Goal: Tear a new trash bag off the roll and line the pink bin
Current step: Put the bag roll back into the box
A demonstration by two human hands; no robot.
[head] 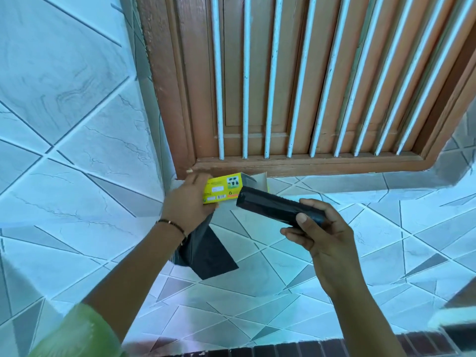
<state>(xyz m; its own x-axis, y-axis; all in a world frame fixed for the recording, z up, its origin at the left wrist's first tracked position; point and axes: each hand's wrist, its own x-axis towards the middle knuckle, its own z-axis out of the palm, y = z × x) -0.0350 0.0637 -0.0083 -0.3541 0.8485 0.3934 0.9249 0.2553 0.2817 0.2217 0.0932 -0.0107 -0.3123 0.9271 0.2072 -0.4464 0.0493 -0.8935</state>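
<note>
Both hands are raised in the middle of the frame, in front of a tiled wall. Left hand [186, 202] grips one end of a yellow box [224, 189], fingers wrapped around it and closed on the cardboard; the box's far end is open, with a pale flap [261, 182] standing up toward the centre of the frame. From under this same hand a loose black trash bag [207, 255] hangs down and slightly right, flat and creased, its lower corner pointing to the lower middle of the picture. A thin bracelet [171, 225] circles the left wrist, and a green sleeve [77, 333] shows at the lower left corner.

Right hand [322, 233] is closed around a black roll of trash bags [273, 206], thumb pressed on top and fingers curled beneath. The roll lies tilted, its free end up and left, just beside the open mouth of the box; whether it touches the box cannot be told.

Above the hands, a brown wooden window frame [257, 166] with white vertical bars [244, 86] fills the upper centre and right. Pale blue tiles [64, 124] with diagonal lines cover the wall at left and below. The pink bin does not appear in the frame.
</note>
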